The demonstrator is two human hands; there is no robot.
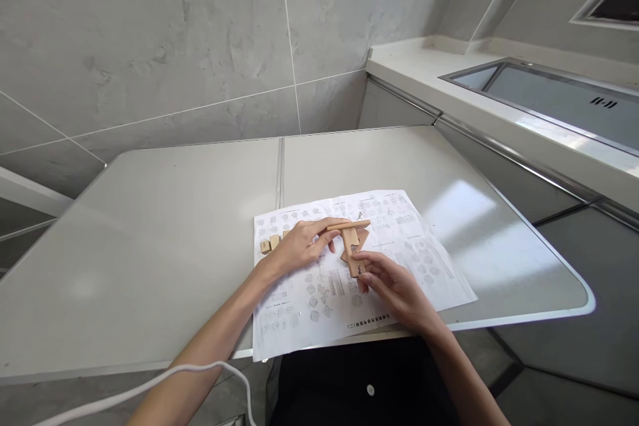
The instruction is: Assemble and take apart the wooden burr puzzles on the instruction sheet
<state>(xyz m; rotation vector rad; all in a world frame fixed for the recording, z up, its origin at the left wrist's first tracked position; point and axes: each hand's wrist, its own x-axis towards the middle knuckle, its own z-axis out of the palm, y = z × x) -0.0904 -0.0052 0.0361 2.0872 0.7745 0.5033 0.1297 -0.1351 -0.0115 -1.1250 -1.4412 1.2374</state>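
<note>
My left hand (301,243) is closed on a thin wooden puzzle piece (355,225), which lies crosswise at its fingertips. My right hand (399,289) pinches a notched wooden puzzle piece (351,243) by its near end, where a dark mark shows. The far end of this notched piece meets the thin one from below, so the two form a T. Whether they are locked together, I cannot tell. Behind the notched piece another flat wooden piece (363,237) shows in part. Several small wooden blocks (265,247) stand left of my left hand, some partly hidden by it.
A creased printed sheet (299,333) with small diagrams lies under my hands on the pale folding table (174,226). A white cable (150,383) crosses my left forearm. To the right is a counter (414,66) with a sink (549,100); a grey tiled wall stands behind.
</note>
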